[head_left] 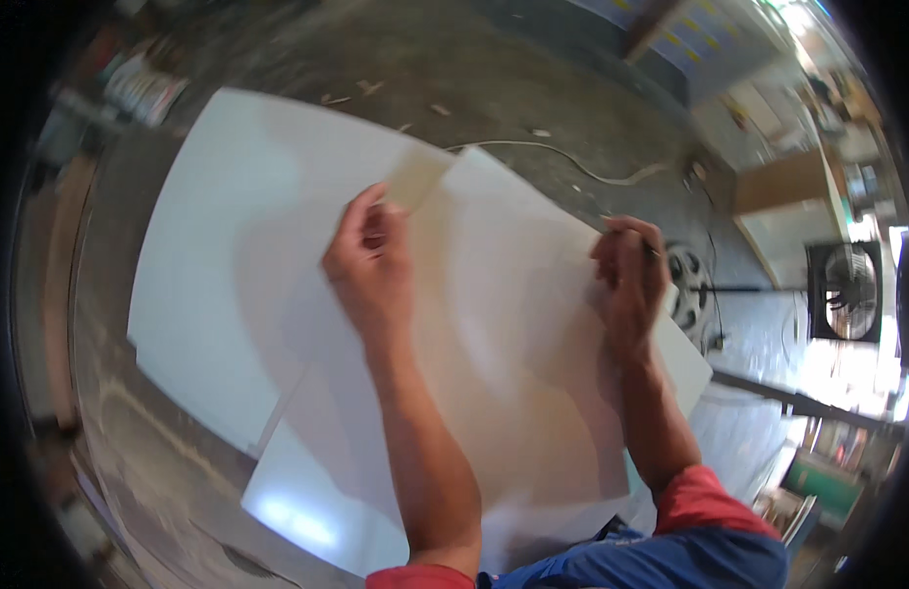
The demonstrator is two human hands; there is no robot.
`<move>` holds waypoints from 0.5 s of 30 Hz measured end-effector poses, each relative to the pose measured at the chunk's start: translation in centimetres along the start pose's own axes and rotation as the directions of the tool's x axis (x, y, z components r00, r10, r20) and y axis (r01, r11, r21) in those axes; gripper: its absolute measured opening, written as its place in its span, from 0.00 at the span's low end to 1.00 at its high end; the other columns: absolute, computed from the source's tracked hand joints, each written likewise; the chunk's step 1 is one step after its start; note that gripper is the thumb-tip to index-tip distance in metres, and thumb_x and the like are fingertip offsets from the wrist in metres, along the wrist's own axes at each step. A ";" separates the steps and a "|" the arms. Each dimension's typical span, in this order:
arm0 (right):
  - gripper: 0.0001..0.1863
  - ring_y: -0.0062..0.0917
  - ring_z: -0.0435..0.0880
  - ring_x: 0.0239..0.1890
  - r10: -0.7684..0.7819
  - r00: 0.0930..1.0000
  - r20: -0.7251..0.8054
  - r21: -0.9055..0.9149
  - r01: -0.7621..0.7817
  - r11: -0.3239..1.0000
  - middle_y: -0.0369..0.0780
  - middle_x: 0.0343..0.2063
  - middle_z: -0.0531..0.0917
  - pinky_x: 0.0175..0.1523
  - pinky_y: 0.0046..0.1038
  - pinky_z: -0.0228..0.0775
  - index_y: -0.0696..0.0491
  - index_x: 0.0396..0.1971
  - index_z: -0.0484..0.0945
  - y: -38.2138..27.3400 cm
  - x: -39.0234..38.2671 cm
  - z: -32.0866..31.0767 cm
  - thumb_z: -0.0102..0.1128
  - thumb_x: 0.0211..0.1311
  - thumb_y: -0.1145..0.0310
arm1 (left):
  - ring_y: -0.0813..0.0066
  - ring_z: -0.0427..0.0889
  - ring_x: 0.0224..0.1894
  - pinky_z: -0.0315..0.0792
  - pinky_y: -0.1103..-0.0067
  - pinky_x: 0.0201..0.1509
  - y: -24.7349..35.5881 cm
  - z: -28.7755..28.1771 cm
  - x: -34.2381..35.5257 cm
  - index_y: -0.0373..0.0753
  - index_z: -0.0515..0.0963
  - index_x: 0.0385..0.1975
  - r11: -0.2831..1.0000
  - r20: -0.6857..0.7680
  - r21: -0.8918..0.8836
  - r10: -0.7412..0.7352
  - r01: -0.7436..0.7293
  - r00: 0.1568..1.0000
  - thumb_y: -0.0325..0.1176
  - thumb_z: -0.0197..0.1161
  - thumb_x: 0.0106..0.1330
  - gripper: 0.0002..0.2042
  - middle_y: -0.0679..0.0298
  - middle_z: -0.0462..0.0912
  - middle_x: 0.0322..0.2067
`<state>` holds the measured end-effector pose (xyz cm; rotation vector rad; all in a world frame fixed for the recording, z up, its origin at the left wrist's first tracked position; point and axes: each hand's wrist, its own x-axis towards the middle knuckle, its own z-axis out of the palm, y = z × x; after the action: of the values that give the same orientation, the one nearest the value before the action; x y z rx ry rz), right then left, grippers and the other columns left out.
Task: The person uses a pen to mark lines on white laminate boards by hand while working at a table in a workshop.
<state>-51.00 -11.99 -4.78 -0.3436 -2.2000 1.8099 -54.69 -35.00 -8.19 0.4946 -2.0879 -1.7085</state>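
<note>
A large thin white sheet is lifted and curved over a stack of white boards lying on the floor. My left hand pinches the sheet's far corner, which is folded back and shows a beige underside. At the sheet's right edge, my right hand grips it; a thin dark object pokes out of that fist. Both forearms come up from the lower edge, with red cuffs and a blue garment showing there.
The concrete floor holds wood chips and a pale cord. A dark fan stands at the right, with a round metal part and a dark bar near it. Cluttered shelves fill the right rim.
</note>
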 end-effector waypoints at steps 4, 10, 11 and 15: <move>0.12 0.17 0.76 0.30 -0.379 0.904 0.198 0.062 0.375 0.925 0.42 0.34 0.81 0.31 0.18 0.64 0.58 0.47 0.73 -5.1 -2.1 0.9 0.40 0.77 0.70 | 0.74 0.82 0.29 0.78 0.77 0.37 0.3 -0.7 0.0 0.35 0.84 0.46 0.997 -0.047 0.068 0.038 -0.034 0.998 0.30 0.61 0.66 0.12 0.61 0.85 0.28; 0.10 0.21 0.77 0.32 -0.833 0.521 0.185 0.263 0.791 0.553 0.45 0.38 0.79 0.29 0.20 0.67 0.58 0.48 0.72 -14.5 -1.6 0.5 0.46 0.72 0.72 | 0.79 0.82 0.31 0.76 0.80 0.38 0.9 -1.0 0.1 0.32 0.83 0.47 0.997 -0.015 -0.059 -0.053 0.052 0.998 0.29 0.62 0.66 0.12 0.65 0.85 0.29; 0.11 0.22 0.77 0.32 -0.864 0.471 0.176 0.286 0.816 0.503 0.45 0.39 0.79 0.30 0.20 0.67 0.58 0.48 0.72 -15.6 -1.4 0.5 0.47 0.72 0.71 | 0.79 0.82 0.31 0.76 0.80 0.38 0.8 -1.3 -0.1 0.32 0.83 0.47 0.998 -0.053 -0.048 -0.032 0.030 0.998 0.29 0.62 0.66 0.12 0.65 0.85 0.29; 0.12 0.23 0.77 0.34 -0.918 0.360 0.164 0.333 0.856 0.396 0.44 0.40 0.78 0.31 0.20 0.68 0.57 0.50 0.72 -17.6 -0.8 1.2 0.49 0.70 0.71 | 0.74 0.83 0.29 0.77 0.77 0.38 0.1 -1.3 -0.1 0.33 0.83 0.45 0.998 -0.056 -0.061 0.025 -0.028 0.998 0.28 0.61 0.65 0.11 0.61 0.85 0.27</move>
<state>-50.84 -16.78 12.22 1.1188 -1.6920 1.3827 -53.96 -36.08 -7.90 0.4880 -1.9887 -1.7186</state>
